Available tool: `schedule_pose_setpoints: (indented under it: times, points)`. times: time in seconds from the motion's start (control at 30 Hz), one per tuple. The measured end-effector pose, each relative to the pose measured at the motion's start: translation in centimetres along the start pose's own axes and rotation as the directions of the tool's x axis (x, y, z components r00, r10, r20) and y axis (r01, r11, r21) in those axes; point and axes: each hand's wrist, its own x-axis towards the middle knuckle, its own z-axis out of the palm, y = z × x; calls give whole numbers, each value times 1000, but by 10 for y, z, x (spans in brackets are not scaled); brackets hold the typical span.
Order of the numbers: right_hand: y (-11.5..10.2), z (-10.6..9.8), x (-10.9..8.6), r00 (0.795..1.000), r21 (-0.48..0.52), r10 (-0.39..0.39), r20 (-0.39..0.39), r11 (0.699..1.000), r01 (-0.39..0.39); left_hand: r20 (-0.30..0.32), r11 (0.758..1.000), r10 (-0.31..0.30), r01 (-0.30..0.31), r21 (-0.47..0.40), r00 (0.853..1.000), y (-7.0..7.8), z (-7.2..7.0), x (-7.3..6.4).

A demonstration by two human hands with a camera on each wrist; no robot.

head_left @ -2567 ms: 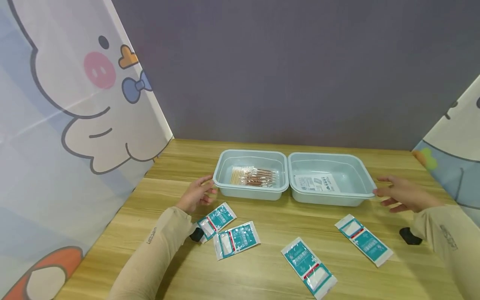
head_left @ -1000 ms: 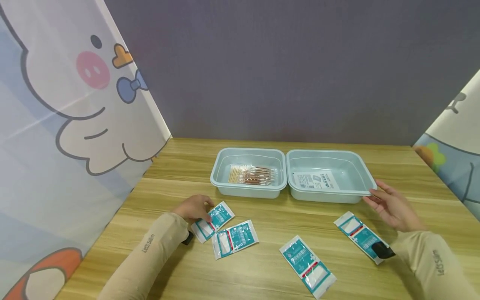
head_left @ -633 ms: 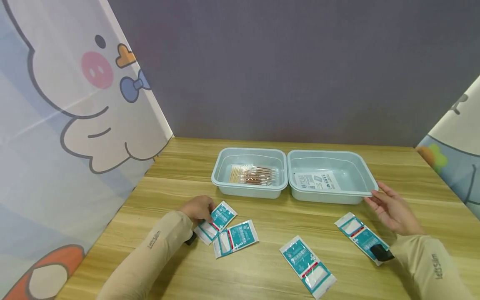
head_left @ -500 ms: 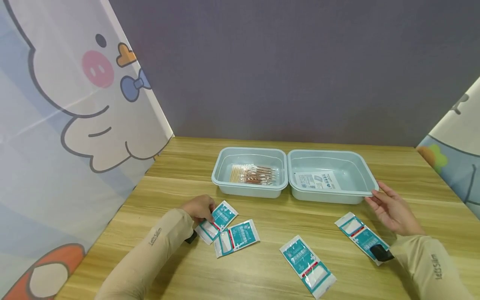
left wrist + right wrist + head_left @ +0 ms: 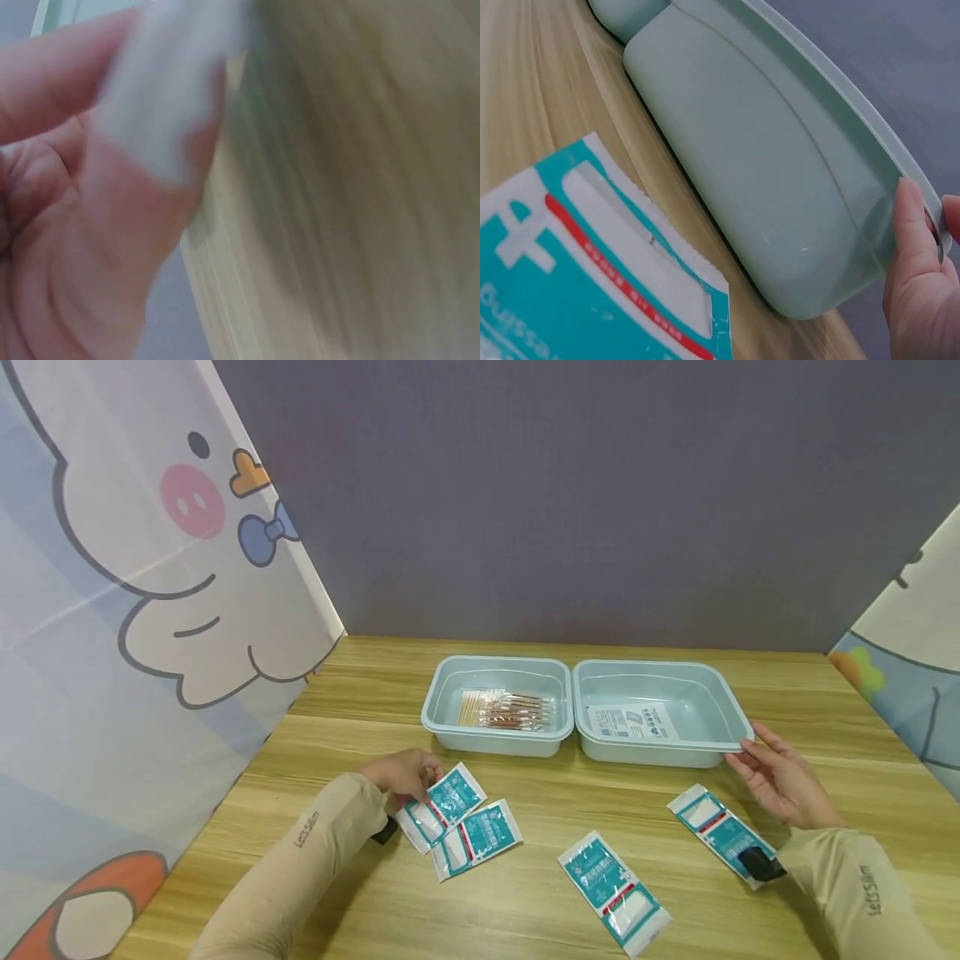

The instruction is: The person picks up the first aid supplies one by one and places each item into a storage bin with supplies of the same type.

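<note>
My left hand (image 5: pixel 405 774) pinches the upper left edge of a teal and white wound dressing packet (image 5: pixel 454 794), the leftmost one. Its lower end overlaps a second dressing packet (image 5: pixel 487 835). In the left wrist view the thumb (image 5: pixel 135 217) shows large, with a blurred whitish patch across its tip. On the other side my right hand (image 5: pixel 787 781) grips the front right corner of the larger pale blue plastic tray (image 5: pixel 660 754). Seen from the right wrist, finger and thumb (image 5: pixel 911 225) close over that tray's rim. A printed white sheet (image 5: pixel 633 722) lies inside it.
Left of the larger tray stands a smaller pale blue tray (image 5: pixel 498 745) with packs of cotton swabs (image 5: pixel 513 712). Two more dressing packets lie in front, one at centre right (image 5: pixel 615 893) and one under the right wrist (image 5: pixel 712 822). A grey wall backs the wooden table (image 5: pixel 360 677).
My left hand has come down from beside the smaller tray to the leftmost packet and shifted it slightly right. My right hand has taken hold of the larger tray's corner.
</note>
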Motion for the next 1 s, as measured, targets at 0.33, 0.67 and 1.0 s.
schedule_pose_setpoints:
  times: [0.33,0.67,1.0]
  points:
    - [0,4,-4,1000,-156,0,5,988,1,149,994,109,-106,-32,983,10,-9,2]
    - [1,6,-3,998,-234,-38,45,971,47,134,967,164,-132,-219,977,42,-11,7]
    - [0,6,-4,998,-237,-56,27,970,60,36,915,232,-206,-346,972,80,-10,26]
